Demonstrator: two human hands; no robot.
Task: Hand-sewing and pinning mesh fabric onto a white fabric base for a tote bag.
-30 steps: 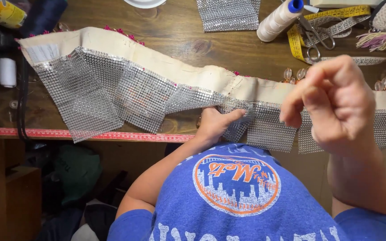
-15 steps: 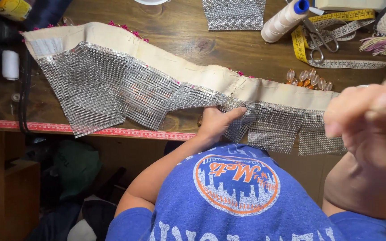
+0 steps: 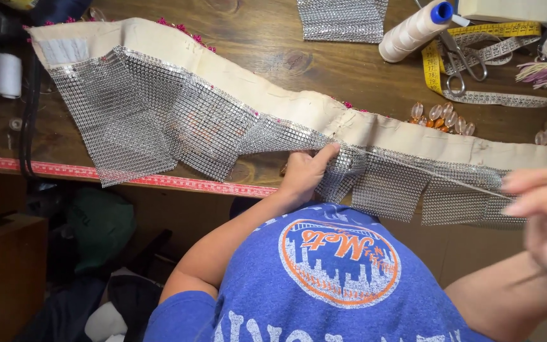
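At the bottom of the frame sits a blue shirt (image 3: pixel 324 285) with a round orange and white picture on it. Just above it, in the middle, the left hand (image 3: pixel 305 174) presses down on a long cream cloth band (image 3: pixel 273 95). Its grip is pinching the edge of the shiny silver mesh (image 3: pixel 147 120) that hangs from the band. At the lower right, the right hand (image 3: pixel 542 212) is lifted up and looks blurry. Its grip is pressed together, pinching a thin thread (image 3: pixel 425 171) pulled tight from the band. I cannot tell if there is a needle.

To sew well here, I think the left hand should hold the mesh flat and steady. The thread should be pulled snug but not so hard that the cloth bunches.

The band lies across the brown table (image 3: pixel 267 44) from upper left to the right side. A red ruler strip (image 3: pixel 159 180) runs along the table edge. Farther up, at the upper right, are clear and orange beads (image 3: pixel 441 117), scissors (image 3: pixel 463 60), a yellow tape measure (image 3: pixel 489 30) and a big cream thread spool (image 3: pixel 413 28). A small white spool (image 3: pixel 9 75) stands at the upper left. Another silver mesh piece (image 3: pixel 342 19) lies at the top.
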